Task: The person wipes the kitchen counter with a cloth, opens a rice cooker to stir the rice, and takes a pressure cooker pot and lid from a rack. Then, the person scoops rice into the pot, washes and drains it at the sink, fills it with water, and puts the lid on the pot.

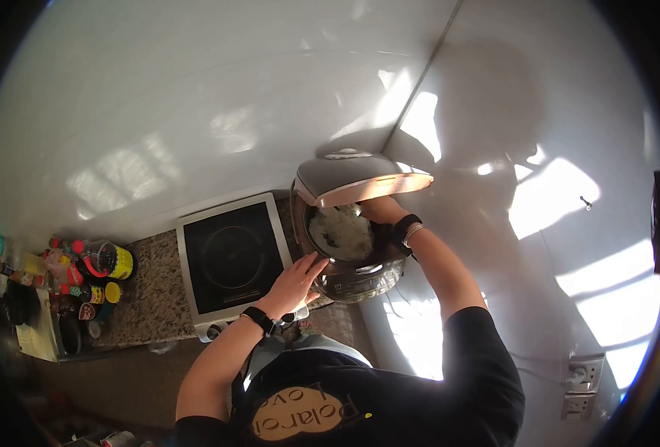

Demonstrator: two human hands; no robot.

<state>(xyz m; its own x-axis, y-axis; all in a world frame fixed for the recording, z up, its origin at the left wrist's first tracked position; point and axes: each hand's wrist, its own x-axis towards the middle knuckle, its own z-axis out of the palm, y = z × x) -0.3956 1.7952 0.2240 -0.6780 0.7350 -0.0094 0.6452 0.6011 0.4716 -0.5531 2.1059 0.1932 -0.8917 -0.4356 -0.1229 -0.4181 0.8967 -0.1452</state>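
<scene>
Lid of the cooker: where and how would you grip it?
I'd take the lid by the middle of its sunlit edge, fingers from the person's side. It stands raised, that edge facing the person, while the wall crowds the far side. The right hand is just below it, so that should probably come out of the cooker first.

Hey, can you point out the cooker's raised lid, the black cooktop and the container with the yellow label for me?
Raised lid (352,177): head view, on its outer shell.
Black cooktop (233,257): head view, middle of the dark surface.
Container (123,264): head view, on its yellow label.
</scene>
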